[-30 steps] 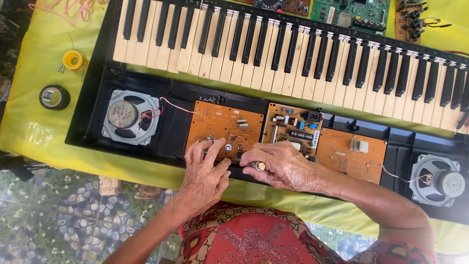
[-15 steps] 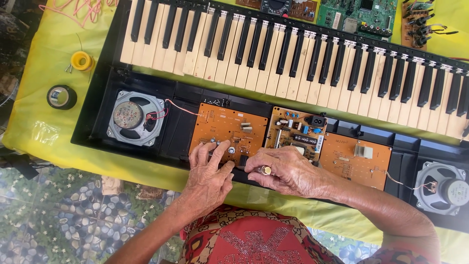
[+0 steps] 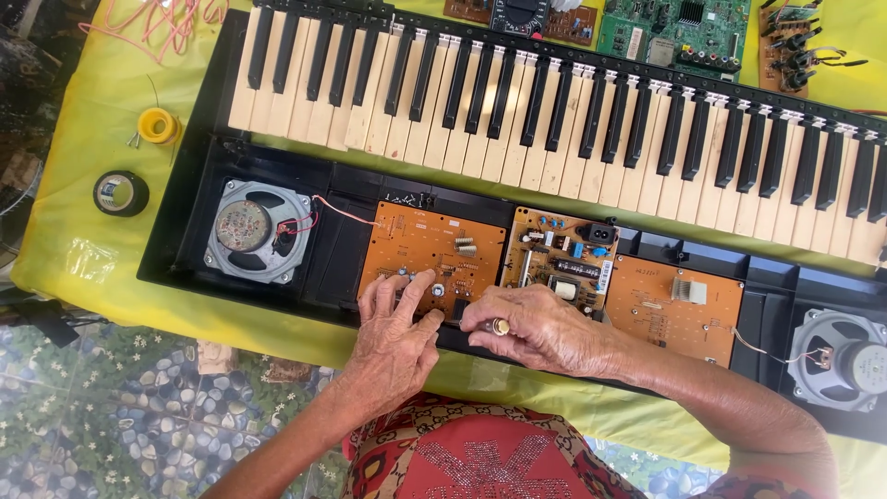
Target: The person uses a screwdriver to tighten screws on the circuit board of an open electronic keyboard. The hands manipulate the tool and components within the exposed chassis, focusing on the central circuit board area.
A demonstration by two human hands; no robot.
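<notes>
- Opened electronic keyboard (image 3: 554,120) on yellow-covered desk (image 3: 83,231); top panel off, 3 orange boards and 2 speakers exposed.
- Left hand (image 3: 397,333) on near edge of left circuit board (image 3: 432,254), fingers spread, grip loose, holding nothing visible.
- Right hand (image 3: 540,328) just right of it, fingertips pinched narrow at board edge; what they pinch, cannot tell.
- Boards seated, wires attached; casing not refitted.
- Left speaker (image 3: 261,231) left of that board.

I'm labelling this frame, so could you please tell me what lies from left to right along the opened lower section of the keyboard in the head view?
Left speaker → left orange circuit board → middle board → right orange board → right speaker.
</notes>
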